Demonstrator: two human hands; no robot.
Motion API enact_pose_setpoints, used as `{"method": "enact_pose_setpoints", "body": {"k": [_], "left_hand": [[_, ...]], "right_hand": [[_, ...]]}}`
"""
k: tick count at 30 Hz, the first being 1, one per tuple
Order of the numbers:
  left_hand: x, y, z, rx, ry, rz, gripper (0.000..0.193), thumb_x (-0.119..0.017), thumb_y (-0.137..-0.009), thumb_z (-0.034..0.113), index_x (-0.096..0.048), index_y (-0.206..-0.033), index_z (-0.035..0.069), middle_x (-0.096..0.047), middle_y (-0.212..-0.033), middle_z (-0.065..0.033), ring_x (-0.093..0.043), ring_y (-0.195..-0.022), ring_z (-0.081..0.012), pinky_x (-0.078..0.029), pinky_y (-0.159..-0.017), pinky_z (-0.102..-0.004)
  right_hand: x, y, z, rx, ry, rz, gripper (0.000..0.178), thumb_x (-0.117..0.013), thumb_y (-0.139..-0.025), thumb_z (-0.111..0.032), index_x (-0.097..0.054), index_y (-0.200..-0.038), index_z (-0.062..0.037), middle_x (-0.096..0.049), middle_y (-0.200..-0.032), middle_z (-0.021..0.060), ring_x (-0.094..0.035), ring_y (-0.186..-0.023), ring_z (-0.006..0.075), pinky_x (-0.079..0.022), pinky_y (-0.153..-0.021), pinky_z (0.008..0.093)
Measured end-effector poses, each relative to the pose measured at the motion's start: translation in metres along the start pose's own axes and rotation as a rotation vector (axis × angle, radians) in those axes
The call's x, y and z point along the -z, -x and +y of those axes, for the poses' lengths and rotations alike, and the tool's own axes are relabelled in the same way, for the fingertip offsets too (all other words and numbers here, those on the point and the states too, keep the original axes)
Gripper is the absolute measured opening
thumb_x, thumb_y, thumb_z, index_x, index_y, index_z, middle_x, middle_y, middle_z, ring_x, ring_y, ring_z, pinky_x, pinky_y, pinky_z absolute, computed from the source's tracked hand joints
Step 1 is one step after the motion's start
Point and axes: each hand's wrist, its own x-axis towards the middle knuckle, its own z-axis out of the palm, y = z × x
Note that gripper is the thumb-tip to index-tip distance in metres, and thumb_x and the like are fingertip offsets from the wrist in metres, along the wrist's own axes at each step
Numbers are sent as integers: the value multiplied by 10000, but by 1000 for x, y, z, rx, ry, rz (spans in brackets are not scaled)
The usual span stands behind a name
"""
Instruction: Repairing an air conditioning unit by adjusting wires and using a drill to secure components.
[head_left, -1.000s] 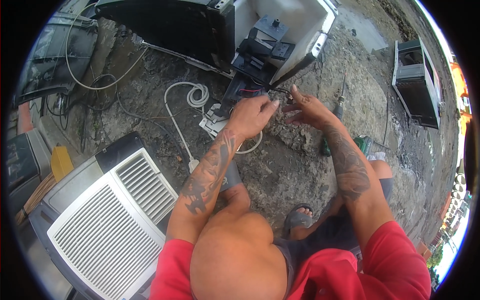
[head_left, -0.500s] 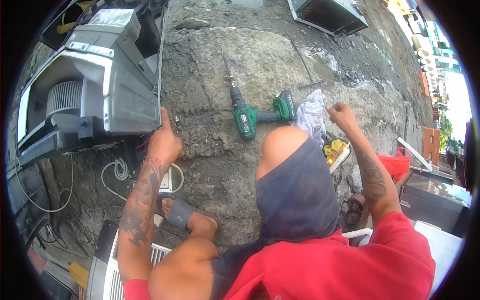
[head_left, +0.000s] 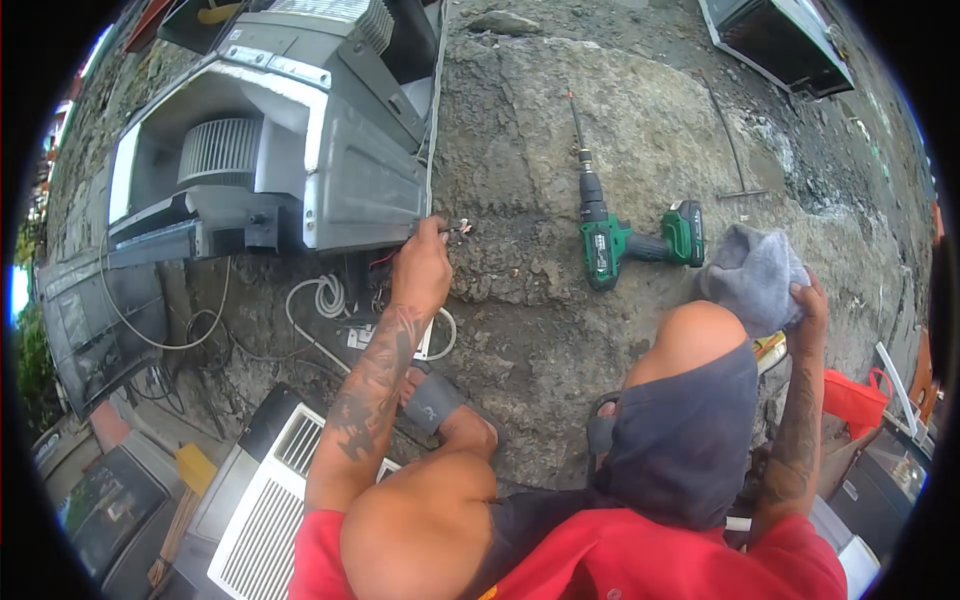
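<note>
I see the big machine on the left, the drill on the ground right of it, and the cloth farther right.

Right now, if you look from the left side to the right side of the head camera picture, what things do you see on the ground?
Opened air conditioner unit → left hand → green cordless drill → grey cloth held by the right hand → red bag.

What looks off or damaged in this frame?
The air conditioner unit lies stripped on the rough ground, casing off and blower wheel exposed. Loose wires trail beside the left hand. The right hand grips a grey cloth.
</note>
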Motion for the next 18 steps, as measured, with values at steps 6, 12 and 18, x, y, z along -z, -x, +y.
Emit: {"method": "enact_pose_setpoints", "body": {"k": [6,12,18], "left_hand": [[-9,9,-17,116,267,59,175,-496,-985,151,-547,-1131,68,-665,-758,-91,-672,-717,-280,-500,-662,-393],[-7,12,-16,70,342,50,189,-498,-986,161,-547,-1137,59,-666,-816,-145,-665,-778,-342,-501,-698,-408],[-4,14,-29,71,356,-87,285,-436,-979,178,-565,-1201,55,-669,-1036,-243,-638,-990,-423,-491,-837,-495]], "right_hand": [[-145,-29,-100,-72,-42,-467,743,-576,-657,-98,-423,-1367,60,-584,-1230,173,-580,-1118,254,-420,-1029,348],[-340,-39,-11,-424,286,-960,500,-637,-702,-2,-520,-1187,-40,-599,-1083,111,-590,-1001,225,-495,-889,332],[-420,12,98,-142,255,-971,652,-713,-808,-55,-456,-1405,0,-590,-1264,145,-548,-1136,189,-448,-973,317]]}}
